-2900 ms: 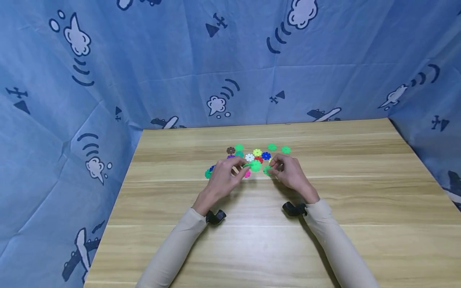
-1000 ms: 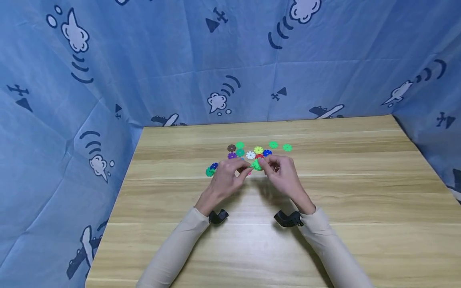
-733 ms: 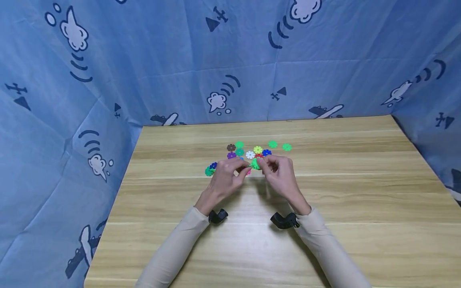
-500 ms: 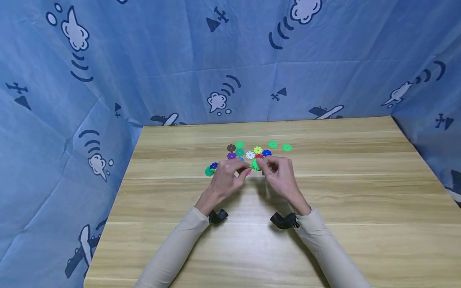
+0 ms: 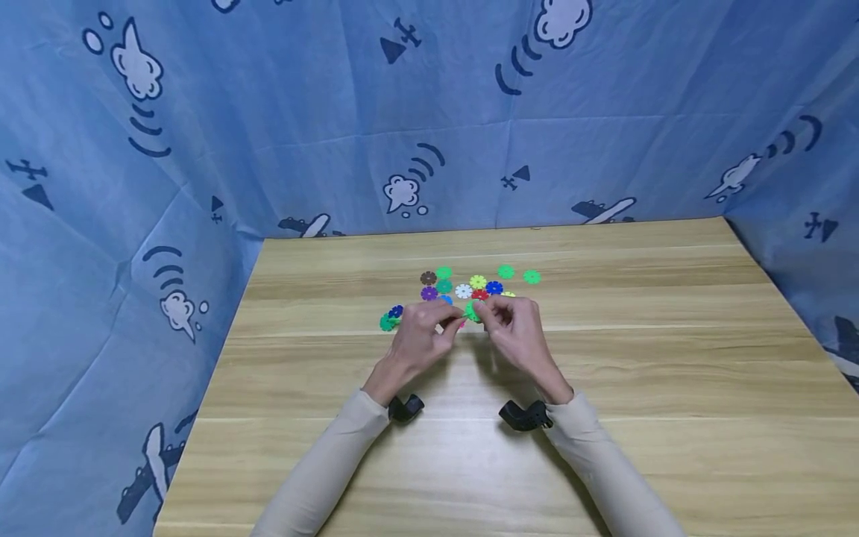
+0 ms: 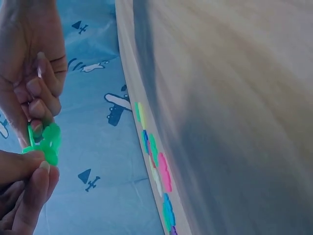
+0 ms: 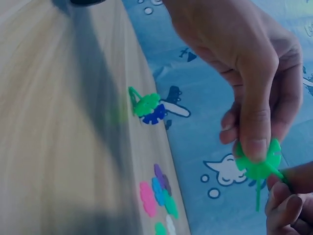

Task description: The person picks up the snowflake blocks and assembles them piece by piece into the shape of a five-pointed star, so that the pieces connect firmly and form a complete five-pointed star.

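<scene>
Both hands meet above the table, working on a cluster of green notched interlocking discs (image 5: 472, 311). My left hand (image 5: 424, 332) pinches one disc of the cluster edge-on between thumb and fingers. From the other side my right hand (image 5: 518, 332) grips a green disc, its thumb flat on the disc's face in the right wrist view. There the green cluster (image 7: 259, 166) shows discs slotted at angles to one another. In the left wrist view, fingers hide part of the green cluster (image 6: 48, 144).
Loose discs lie behind the hands: white (image 5: 464, 291), red (image 5: 479, 294), blue (image 5: 494, 288), purple (image 5: 429, 293), brown (image 5: 428, 277), plus several others. A joined blue and green group (image 7: 147, 107) sits left of the left hand. A patterned blue curtain (image 5: 443, 119) borders the wooden table (image 5: 470, 477).
My right hand has moved left, bringing its green disc from beside the left hand's cluster against it. My left hand has stayed nearly in place, and both keep their grip.
</scene>
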Demonstrator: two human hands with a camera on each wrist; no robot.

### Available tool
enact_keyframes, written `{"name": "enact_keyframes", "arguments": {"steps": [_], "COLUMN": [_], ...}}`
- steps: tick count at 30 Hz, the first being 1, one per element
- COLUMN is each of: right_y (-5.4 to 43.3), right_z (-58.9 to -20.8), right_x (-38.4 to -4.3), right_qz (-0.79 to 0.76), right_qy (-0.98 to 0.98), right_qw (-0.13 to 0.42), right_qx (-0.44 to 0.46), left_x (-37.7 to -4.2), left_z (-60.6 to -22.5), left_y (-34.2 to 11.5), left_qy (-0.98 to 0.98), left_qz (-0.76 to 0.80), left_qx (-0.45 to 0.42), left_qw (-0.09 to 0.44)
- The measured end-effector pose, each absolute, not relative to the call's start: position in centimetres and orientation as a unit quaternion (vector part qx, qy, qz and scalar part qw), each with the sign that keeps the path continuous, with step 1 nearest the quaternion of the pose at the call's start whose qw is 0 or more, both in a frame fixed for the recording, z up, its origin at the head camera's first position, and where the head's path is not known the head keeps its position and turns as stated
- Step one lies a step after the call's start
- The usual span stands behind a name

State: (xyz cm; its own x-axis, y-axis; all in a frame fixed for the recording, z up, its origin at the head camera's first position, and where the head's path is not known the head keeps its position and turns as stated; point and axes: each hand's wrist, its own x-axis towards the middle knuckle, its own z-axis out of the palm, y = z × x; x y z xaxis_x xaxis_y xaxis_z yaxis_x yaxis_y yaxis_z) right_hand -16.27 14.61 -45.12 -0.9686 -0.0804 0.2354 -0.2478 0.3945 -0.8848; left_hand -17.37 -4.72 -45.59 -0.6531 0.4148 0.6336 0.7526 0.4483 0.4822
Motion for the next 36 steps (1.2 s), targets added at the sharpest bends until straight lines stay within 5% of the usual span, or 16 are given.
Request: {"name": "enact_keyframes", "arguments": {"steps": [36], "right_y": [15.5], "right_z": [-45.2], "right_x": [-16.9], "right_qz": [0.541], "right_qy": [-0.833], "right_qw": [0.088], "right_qx": [0.081], "left_x": [-17.7], "left_z": [-44.7], "left_y": [-5.4], "left_qy": [-0.867], "left_qz": [-0.408], "left_qx": [-0.256], "left_qw": [0.126]}}
